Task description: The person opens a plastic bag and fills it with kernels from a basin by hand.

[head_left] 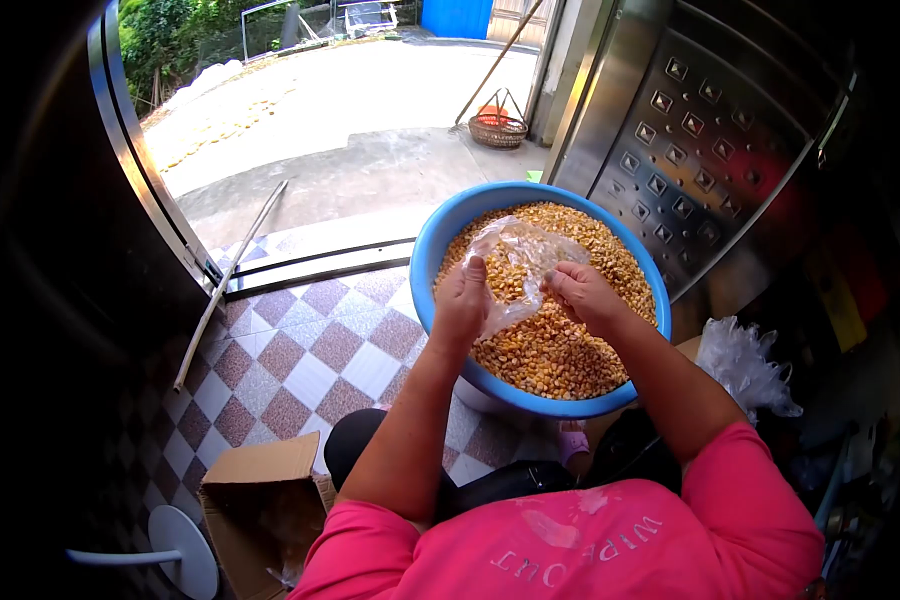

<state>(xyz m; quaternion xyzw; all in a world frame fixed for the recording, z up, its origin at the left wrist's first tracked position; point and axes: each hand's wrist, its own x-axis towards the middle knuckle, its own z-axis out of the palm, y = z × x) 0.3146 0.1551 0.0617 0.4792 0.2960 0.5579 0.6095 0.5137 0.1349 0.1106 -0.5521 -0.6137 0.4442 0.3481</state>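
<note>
A clear plastic bag (510, 240) is stretched between my two hands, above a large blue basin (425, 250) heaped with yellow corn kernels (560, 365). My left hand (462, 297) grips the bag's left edge, thumb pointing up. On the other side, my right hand (582, 292) pinches the bag's right edge with thumb and fingertips. Between the hands the bag's mouth gapes, and kernels show through the thin film. Whether any kernels lie inside the bag I cannot tell.
A bundle of clear plastic bags (745, 365) sits right of the basin. An open cardboard box (260, 460) and a white round-topped object (182, 555) stand lower left. A pole (230, 285) leans across the doorway sill. Outside is a wicker basket (497, 130); a metal door (690, 150) stands right.
</note>
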